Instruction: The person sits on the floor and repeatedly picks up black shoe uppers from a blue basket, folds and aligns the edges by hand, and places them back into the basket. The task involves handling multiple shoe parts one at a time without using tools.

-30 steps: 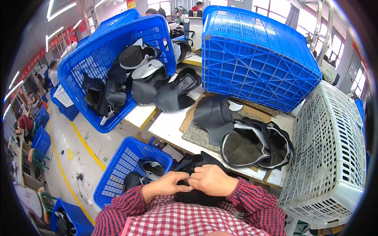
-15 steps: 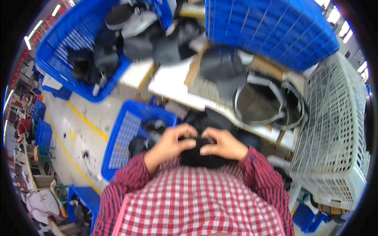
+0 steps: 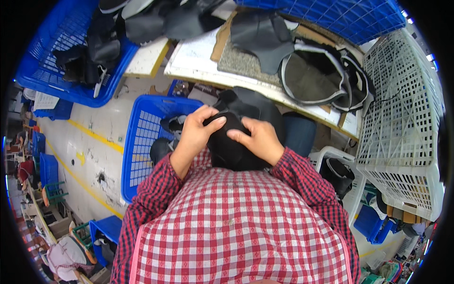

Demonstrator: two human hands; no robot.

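Black moulded fabric piece (image 3: 231,146), rounded like a cap or a shoe upper, is held close against the chest by both hands, just above a red and white checked shirt (image 3: 236,222). The left hand (image 3: 196,132) is clasped over its left side, with the fingers (image 3: 215,124) curled across the top. The right hand (image 3: 257,139) is closed on its right side, with the thumb pressed onto the dark surface. The piece is judged to be in mid-handling: it is neither laid on the workbench nor dropped into any container, so putting it down remains to be done.

A small blue crate (image 3: 142,142) is seen on the floor just to the left of the hands; a few dark and grey pieces lie in it, and much of its latticed floor is bare. A large blue basket (image 3: 52,80) at the upper left is filled with a heap of black pieces. On the workbench (image 3: 189,61) ahead, a dark flat panel (image 3: 265,40) and a stack of curved pieces with light edging (image 3: 326,78) are laid out. A white lattice crate (image 3: 402,118) stands to the right; what it holds cannot be told. An upturned blue crate (image 3: 340,16) is seen at the top. A lower white basket (image 3: 338,177) by the right elbow holds more dark pieces.
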